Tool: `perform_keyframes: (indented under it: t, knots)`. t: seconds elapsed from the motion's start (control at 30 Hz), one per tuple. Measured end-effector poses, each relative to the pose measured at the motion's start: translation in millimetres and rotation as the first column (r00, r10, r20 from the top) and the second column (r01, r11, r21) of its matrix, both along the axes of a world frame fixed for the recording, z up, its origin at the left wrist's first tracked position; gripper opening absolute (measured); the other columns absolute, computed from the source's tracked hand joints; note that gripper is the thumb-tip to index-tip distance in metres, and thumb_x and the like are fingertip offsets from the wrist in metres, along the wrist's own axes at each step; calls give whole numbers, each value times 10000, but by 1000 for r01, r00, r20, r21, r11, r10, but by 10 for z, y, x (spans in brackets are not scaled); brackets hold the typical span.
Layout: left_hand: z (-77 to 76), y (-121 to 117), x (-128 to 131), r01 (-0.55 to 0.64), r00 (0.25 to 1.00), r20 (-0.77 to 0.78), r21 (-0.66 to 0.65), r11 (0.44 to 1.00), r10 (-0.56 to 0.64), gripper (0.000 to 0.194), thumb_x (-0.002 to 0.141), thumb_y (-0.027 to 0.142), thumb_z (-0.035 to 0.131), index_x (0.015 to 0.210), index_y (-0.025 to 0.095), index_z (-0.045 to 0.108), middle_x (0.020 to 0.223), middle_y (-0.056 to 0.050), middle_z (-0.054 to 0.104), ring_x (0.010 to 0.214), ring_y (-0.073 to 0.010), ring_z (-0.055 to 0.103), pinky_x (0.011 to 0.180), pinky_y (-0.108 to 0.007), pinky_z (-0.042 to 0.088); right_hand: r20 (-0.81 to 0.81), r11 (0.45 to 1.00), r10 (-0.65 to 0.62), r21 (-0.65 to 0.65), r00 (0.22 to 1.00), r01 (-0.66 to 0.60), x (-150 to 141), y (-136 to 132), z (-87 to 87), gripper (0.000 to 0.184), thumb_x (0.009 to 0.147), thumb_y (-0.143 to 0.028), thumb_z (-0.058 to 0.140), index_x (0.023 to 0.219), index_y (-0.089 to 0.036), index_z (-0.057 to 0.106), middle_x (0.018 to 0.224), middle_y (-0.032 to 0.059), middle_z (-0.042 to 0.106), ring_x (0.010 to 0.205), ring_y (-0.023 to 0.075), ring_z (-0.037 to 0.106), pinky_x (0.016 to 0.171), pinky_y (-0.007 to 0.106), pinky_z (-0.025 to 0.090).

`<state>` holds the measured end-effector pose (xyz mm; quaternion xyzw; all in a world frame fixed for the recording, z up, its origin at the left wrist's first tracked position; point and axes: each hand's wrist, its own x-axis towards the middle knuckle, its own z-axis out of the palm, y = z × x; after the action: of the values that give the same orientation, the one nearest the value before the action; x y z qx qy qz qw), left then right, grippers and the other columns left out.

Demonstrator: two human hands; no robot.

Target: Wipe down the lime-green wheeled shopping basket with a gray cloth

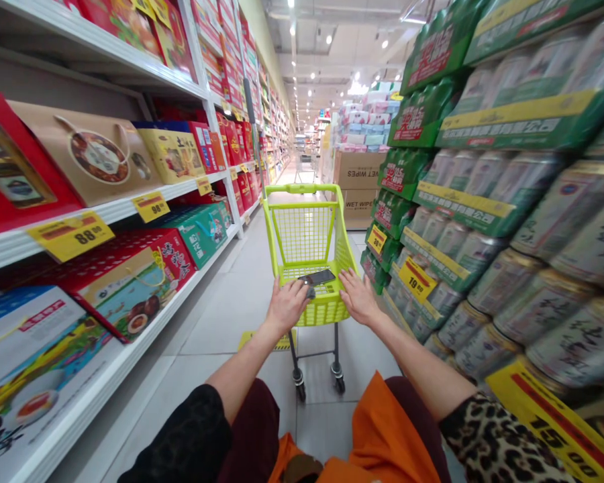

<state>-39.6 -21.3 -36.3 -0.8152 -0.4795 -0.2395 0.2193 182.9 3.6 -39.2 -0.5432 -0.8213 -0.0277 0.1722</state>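
Note:
A lime-green shopping cart (306,231) stands in the aisle ahead of me. My left hand (286,305) is wrapped over the near edge of the cart's handle, fingers curled round it. My right hand (358,296) rests on the handle's right side with its fingers stretched forward and flat. A dark phone (317,277) lies on the cart's rear ledge between the two hands, just beyond my left fingertips. The basket looks empty.
Shelves of boxed gift sets (105,161) with yellow price tags line the left. Stacked green packs of canned drinks (483,201) wall the right, close to the cart. Cardboard boxes (357,178) stand ahead. A tiled aisle (216,315) runs forward.

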Motion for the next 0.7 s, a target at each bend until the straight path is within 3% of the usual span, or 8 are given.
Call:
perform_keyframes:
  t: [0.13,0.27,0.33,0.47,0.6,0.7]
  knots:
    - [-34,16,168,-36,999,-5,-17,999,36,286,843,269,503,1115,198,556,1156,-82,613,1087,-250,522,998,-526,333,-39,1000,-16,5,999,16,-150,-14,-11,491,927,-306,247,1375,-141,361,1454,90,331,1372,225,194,1079,551,129]
    - [-129,69,535,14,1000,10,-2,1000,-14,321,875,274,436,1167,194,543,1232,-96,576,1176,-266,468,1014,-555,300,-18,999,-36,3,999,37,-175,-2,-23,491,938,-334,234,1377,-153,360,1453,92,333,1374,229,191,1073,566,131]
    - [-154,87,596,26,1000,12,1,1000,-26,326,889,265,401,1177,198,539,1232,-96,577,1176,-268,470,1017,-578,280,10,999,-41,-6,999,41,-140,11,-13,491,941,-343,236,1378,-153,356,1452,92,334,1373,232,192,1073,568,130]
    - [-132,67,348,80,997,-19,16,997,-79,303,887,265,410,1154,217,544,1195,-81,598,1146,-251,497,1043,-581,237,74,999,-30,-13,997,31,-51,34,18,492,943,-361,252,1369,-144,369,1442,86,356,1368,224,209,1089,554,90]
    - [-72,-19,-102,74,997,-30,60,995,-73,274,877,280,442,1123,225,552,1167,-74,609,1117,-233,515,1058,-581,206,113,999,-34,1,993,34,-9,35,19,497,941,-365,270,1372,-134,361,1442,90,354,1369,229,208,1090,558,83]
    - [-58,-84,-255,54,998,-36,78,995,-51,266,860,285,478,1109,232,558,1157,-74,611,1101,-228,522,1060,-577,205,137,999,-40,17,990,38,-65,-4,25,493,938,-367,285,1369,-141,369,1432,104,368,1363,246,222,1077,584,89]
